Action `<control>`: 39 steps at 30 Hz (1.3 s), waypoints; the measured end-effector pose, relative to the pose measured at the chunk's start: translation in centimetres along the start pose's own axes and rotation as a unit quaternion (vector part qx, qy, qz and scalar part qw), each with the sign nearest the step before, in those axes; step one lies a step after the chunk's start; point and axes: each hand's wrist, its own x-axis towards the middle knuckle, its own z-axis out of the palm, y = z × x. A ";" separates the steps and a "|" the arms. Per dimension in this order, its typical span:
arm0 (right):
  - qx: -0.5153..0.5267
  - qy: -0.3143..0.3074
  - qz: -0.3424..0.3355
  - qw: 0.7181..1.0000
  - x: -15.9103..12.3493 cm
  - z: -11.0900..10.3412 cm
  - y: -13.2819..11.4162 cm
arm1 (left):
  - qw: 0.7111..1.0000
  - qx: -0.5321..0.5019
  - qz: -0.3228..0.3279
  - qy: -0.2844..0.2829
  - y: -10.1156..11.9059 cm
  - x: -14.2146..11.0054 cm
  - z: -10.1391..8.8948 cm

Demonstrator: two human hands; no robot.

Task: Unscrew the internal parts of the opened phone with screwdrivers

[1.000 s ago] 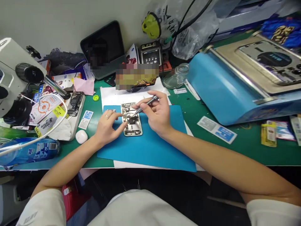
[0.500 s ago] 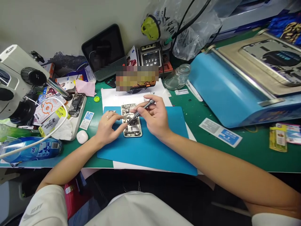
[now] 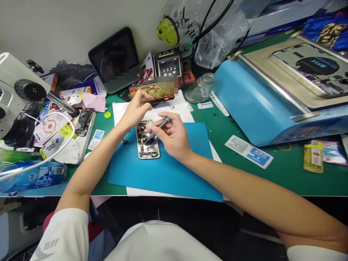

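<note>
My left hand (image 3: 138, 108) is raised with its fingers apart, in front of a propped-up phone with a lit screen (image 3: 154, 91). Its fingertips overlap the lower left of that screen; actual contact is hard to tell. A slim grey pen-shaped tool (image 3: 164, 122) is gripped in the closed fingers of my right hand (image 3: 174, 136). It slants down to the left over the opened phone (image 3: 147, 154), whose bare inner parts face up. This phone lies on the blue mat (image 3: 168, 181). Left of it sits a small dark part (image 3: 124, 141).
At left stand a microscope (image 3: 32, 90), a blue packet (image 3: 35, 177) and a stripped phone (image 3: 85, 121). A dark tablet-like device (image 3: 115, 59) leans at the wall. A glass jar (image 3: 199, 88) and a large blue machine (image 3: 244, 101) occupy the right, with a printed card (image 3: 248, 151) before them.
My left hand has moved from the opened phone's left edge up to the propped phone, uncovering the small dark part. My right hand stays over the opened phone with the tool. The view shifted slightly.
</note>
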 end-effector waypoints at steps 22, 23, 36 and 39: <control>-0.028 0.018 -0.018 0.999 0.1 -0.1 -0.3 | 0.946 0.274 0.173 -0.010 -0.4 -12.3 -2.1; -0.029 0.025 -0.023 0.999 0.0 -0.1 -0.4 | 0.940 0.286 0.187 -0.013 -0.7 -12.5 -2.0; -0.087 0.033 -0.021 0.995 -0.4 0.1 -0.6 | 0.907 0.337 0.252 0.004 -1.8 -13.1 -1.3; -0.083 0.029 -0.031 0.996 -0.5 0.2 -0.5 | 0.906 0.336 0.258 0.006 -1.9 -13.0 -1.2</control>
